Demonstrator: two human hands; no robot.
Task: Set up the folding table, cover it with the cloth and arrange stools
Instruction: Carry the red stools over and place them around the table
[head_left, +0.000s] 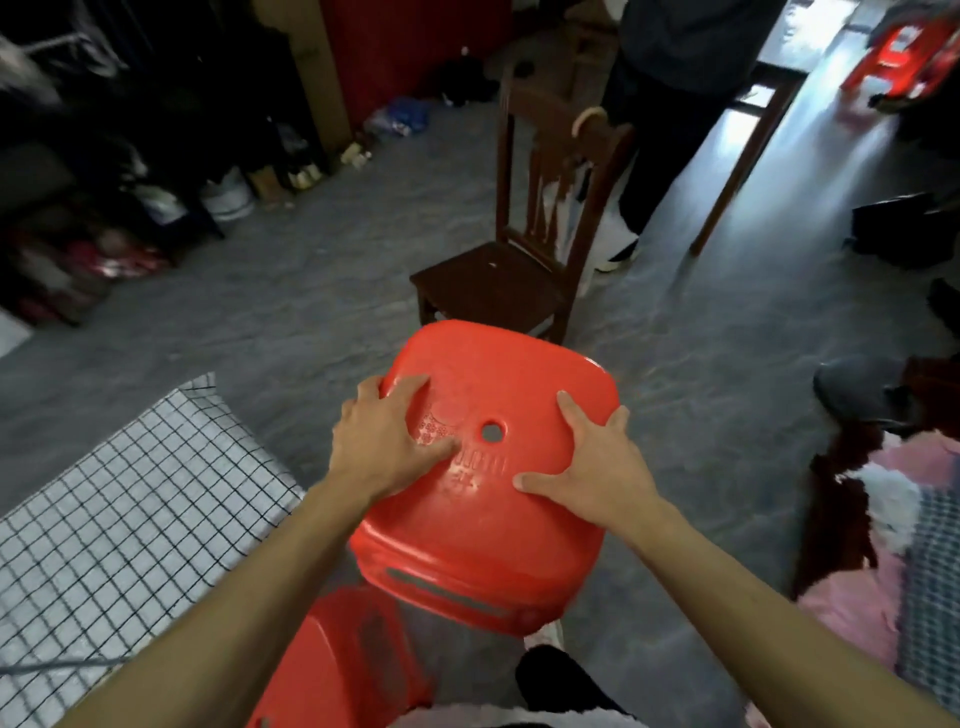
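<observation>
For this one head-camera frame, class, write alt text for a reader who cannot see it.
Two bare hands, left hand and right hand, rest spread on the seat of a red plastic stool with a round centre hole. A table under checked cloth lies at left, another red stool below, and a dark wooden chair stands ahead on the grey floor.

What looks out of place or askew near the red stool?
The red stool is tilted toward the camera under both hands. A second red stool lies on its side below it. Nothing looks spilled or broken.
</observation>
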